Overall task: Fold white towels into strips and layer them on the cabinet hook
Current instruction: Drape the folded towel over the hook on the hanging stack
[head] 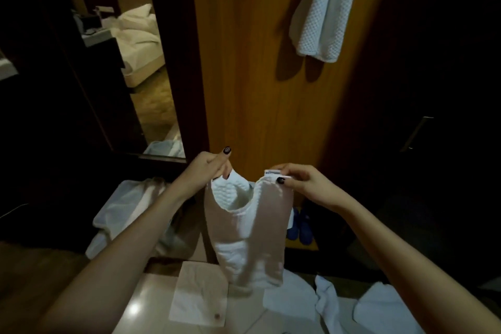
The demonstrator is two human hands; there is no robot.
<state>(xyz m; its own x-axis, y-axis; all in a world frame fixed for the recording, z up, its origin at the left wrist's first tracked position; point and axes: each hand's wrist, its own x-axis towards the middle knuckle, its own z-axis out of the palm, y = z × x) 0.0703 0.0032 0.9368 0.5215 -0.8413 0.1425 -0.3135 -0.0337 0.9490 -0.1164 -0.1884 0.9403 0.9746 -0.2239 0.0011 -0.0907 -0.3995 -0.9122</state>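
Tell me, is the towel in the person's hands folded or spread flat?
Folded: the towel hangs as a narrow doubled strip, top corners pinched by the left hand and right hand, layers gaping between them.

We face a brown wooden cabinet (pixel 271 89) in dim, warm light. To its left is a dark-framed mirror or opening (pixel 151 106), we cannot tell which, showing a bed (pixel 138 32) with white bedding. On the dark right side hangs a metal handle (pixel 417 133). Glossy pale floor tiles (pixel 141 306) catch glare.
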